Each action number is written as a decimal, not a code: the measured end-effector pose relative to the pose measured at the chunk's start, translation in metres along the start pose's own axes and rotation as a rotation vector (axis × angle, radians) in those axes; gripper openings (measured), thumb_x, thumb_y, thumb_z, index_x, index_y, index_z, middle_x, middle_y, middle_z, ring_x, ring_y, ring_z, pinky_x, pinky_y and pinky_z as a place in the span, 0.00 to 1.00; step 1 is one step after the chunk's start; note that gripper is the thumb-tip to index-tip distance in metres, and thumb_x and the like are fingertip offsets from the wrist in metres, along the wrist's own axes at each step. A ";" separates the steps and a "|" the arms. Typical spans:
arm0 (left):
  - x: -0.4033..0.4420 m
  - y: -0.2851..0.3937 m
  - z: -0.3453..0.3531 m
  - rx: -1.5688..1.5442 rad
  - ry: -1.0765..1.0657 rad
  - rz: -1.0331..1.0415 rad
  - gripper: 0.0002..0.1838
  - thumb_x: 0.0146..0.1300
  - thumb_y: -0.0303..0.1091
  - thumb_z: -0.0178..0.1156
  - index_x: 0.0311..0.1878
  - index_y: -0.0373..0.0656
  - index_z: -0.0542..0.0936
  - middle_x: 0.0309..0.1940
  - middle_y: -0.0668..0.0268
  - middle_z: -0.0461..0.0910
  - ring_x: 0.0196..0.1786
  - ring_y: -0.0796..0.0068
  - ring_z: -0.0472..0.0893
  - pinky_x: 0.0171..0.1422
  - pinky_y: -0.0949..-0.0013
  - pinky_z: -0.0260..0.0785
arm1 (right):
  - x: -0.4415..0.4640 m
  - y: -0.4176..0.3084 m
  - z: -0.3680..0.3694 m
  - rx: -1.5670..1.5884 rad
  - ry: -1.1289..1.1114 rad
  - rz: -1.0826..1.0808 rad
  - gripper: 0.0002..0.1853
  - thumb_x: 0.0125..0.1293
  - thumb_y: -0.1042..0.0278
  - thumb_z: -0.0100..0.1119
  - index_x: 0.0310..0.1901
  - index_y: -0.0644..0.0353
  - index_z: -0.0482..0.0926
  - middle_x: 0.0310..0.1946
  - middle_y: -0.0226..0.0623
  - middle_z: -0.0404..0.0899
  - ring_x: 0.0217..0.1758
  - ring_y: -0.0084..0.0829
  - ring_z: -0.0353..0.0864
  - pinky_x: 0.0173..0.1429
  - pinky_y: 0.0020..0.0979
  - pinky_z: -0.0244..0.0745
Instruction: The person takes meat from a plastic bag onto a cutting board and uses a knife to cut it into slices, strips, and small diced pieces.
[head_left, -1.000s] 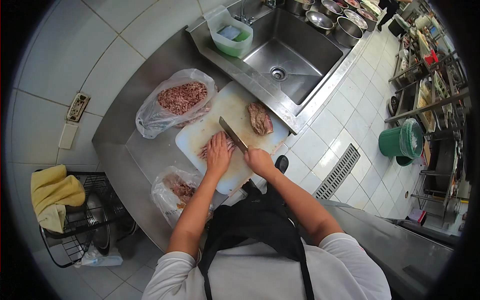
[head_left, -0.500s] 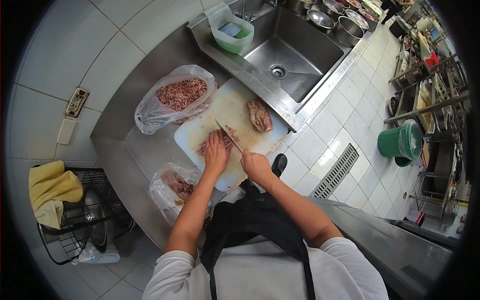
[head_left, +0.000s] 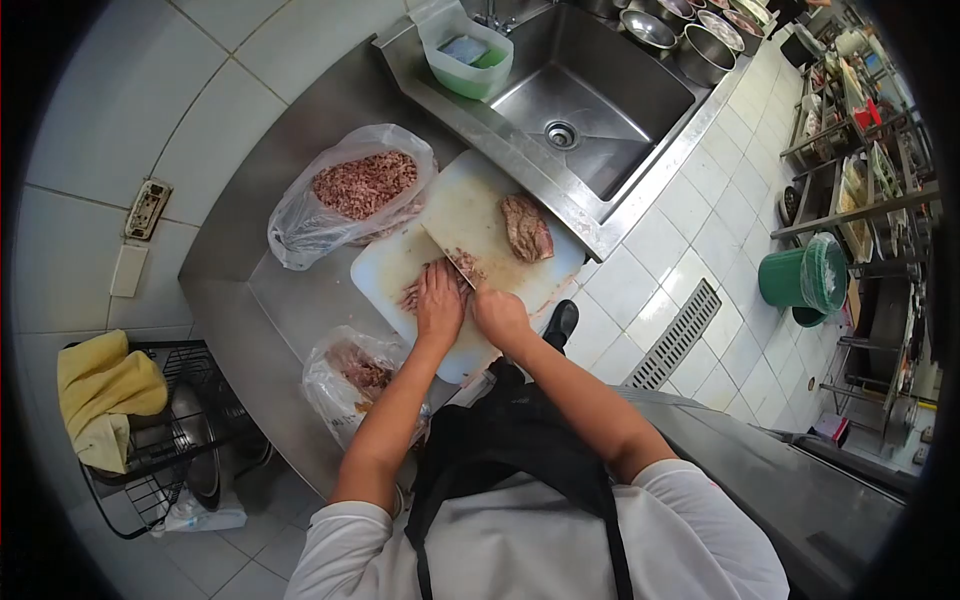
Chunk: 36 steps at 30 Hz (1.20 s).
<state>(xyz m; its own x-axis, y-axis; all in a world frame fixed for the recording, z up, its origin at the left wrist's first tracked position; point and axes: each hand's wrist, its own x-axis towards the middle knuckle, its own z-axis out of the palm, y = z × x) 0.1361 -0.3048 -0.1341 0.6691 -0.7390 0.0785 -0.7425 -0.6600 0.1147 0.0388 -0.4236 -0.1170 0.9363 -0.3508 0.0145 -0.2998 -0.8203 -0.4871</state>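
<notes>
My right hand (head_left: 501, 316) is wrapped round the handle of a knife (head_left: 443, 248). Its blade slants away from me across the white cutting board (head_left: 470, 178), beside my left fingertips. With fingers held together, my left hand (head_left: 438, 305) presses down on sliced meat (head_left: 409, 297), which it partly covers. Small chopped bits of meat (head_left: 467, 264) lie along the blade's right side. Farther right on the board rests a larger brown chunk of meat (head_left: 526, 229), touched by neither hand.
A plastic bag of chopped meat (head_left: 365, 186) stands left of the board, and another bag with meat (head_left: 358, 368) lies nearer me. Beyond the board's right edge is a steel sink (head_left: 600, 110), with a green-bottomed container (head_left: 466, 55) on its rim. Metal bowls (head_left: 705, 55) sit farther off.
My right hand has shifted left and slightly away from me with the knife, closer to my left hand. More chopped bits show beside the blade.
</notes>
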 end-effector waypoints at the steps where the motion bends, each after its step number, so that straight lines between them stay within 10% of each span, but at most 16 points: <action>1: 0.001 0.000 0.001 0.031 -0.011 -0.005 0.37 0.72 0.47 0.61 0.73 0.26 0.68 0.73 0.45 0.69 0.77 0.48 0.65 0.85 0.49 0.53 | 0.003 -0.001 0.000 0.002 -0.007 0.004 0.09 0.69 0.66 0.59 0.36 0.64 0.76 0.23 0.51 0.84 0.28 0.51 0.88 0.34 0.47 0.84; 36: -0.012 0.001 -0.023 -0.126 0.071 -0.006 0.36 0.69 0.39 0.61 0.75 0.30 0.66 0.73 0.49 0.70 0.78 0.47 0.65 0.84 0.45 0.53 | -0.035 0.006 -0.044 0.021 -0.060 -0.064 0.11 0.71 0.65 0.57 0.35 0.65 0.75 0.22 0.52 0.83 0.26 0.53 0.87 0.33 0.50 0.82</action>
<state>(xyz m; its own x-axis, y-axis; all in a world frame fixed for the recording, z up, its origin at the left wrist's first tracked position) 0.1282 -0.2929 -0.1127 0.6774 -0.7208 0.1469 -0.7315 -0.6388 0.2385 -0.0034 -0.4358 -0.0820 0.9629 -0.2697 -0.0056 -0.2355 -0.8304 -0.5050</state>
